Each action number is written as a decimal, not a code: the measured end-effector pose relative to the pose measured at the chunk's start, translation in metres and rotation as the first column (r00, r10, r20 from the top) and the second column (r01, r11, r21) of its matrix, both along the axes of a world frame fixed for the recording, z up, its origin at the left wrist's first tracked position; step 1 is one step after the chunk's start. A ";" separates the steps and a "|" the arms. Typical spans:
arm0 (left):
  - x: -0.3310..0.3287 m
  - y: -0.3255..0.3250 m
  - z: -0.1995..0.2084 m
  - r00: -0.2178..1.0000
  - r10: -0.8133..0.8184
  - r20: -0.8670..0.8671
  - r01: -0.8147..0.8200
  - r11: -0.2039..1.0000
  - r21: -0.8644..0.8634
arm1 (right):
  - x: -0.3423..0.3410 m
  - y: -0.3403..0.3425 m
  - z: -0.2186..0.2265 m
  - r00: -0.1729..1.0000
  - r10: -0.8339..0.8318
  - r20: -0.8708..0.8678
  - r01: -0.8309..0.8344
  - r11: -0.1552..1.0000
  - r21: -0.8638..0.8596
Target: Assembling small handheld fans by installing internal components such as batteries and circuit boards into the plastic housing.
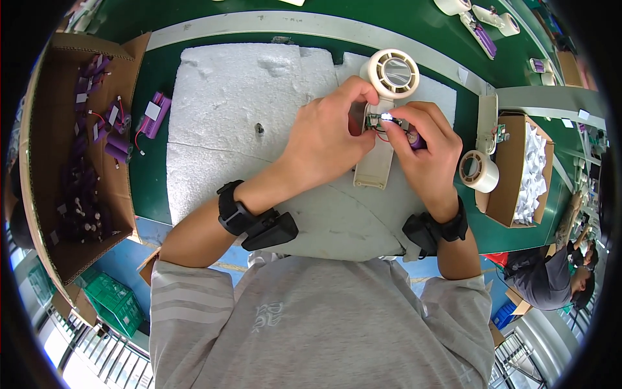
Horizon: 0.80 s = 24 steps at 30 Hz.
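Fingers, left hand (324,139): index and thumb apart, at cream plastic round-headed fan housing (371,172) on white foam slab (223,97); whether clamped, I can't tell remotely. Right hand (431,155): 2 fingertips pinching small bright-white piece (387,117), purple cylindrical battery (416,138) alongside.

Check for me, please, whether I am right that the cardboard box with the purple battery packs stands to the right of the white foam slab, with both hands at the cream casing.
Not quite: the head view shows the cardboard box with the purple battery packs to the left of the white foam slab. The left hand and right hand are indeed at the cream casing.
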<state>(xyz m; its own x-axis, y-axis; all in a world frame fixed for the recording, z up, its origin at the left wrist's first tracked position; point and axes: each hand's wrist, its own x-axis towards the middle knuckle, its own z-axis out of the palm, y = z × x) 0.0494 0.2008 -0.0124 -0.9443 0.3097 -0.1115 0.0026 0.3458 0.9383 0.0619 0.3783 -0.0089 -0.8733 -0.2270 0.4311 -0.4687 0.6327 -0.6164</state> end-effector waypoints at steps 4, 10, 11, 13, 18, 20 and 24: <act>-0.001 0.001 -0.004 0.999 0.010 -0.045 -0.010 1.000 -0.006 | 0.000 0.000 -0.001 1.000 -0.002 -0.006 0.002 1.000 0.009; -0.007 -0.005 -0.005 0.997 -0.068 0.027 0.061 0.980 0.188 | -0.001 -0.002 0.000 0.998 -0.040 -0.055 0.042 0.998 0.039; -0.009 -0.006 -0.004 0.993 -0.097 0.062 0.078 0.964 0.256 | -0.001 -0.002 0.001 0.999 -0.046 -0.029 0.046 0.999 0.020; -0.010 -0.008 -0.001 0.992 -0.118 -0.053 0.126 0.976 0.178 | -0.001 0.000 0.003 0.998 -0.062 0.013 0.063 0.998 -0.015; -0.012 -0.011 0.001 0.932 -0.188 -0.309 0.196 0.981 -0.006 | 0.003 0.004 0.008 0.968 -0.132 0.212 0.137 0.991 -0.007; -0.012 -0.011 0.001 0.921 -0.200 -0.335 0.208 0.978 -0.011 | 0.006 0.005 0.012 0.912 -0.104 0.398 0.103 0.994 0.025; -0.013 -0.015 0.004 0.933 -0.237 -0.273 0.246 0.969 0.001 | 0.013 0.015 0.027 0.923 -0.038 0.383 0.023 0.999 0.045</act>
<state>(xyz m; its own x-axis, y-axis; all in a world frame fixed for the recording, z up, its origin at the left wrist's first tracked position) 0.0365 0.1859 -0.0087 -0.8337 0.5314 0.1505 0.3352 0.2703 0.9025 0.0746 0.3933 0.0185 -0.9769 -0.2071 0.0529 -0.1810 0.6699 -0.7201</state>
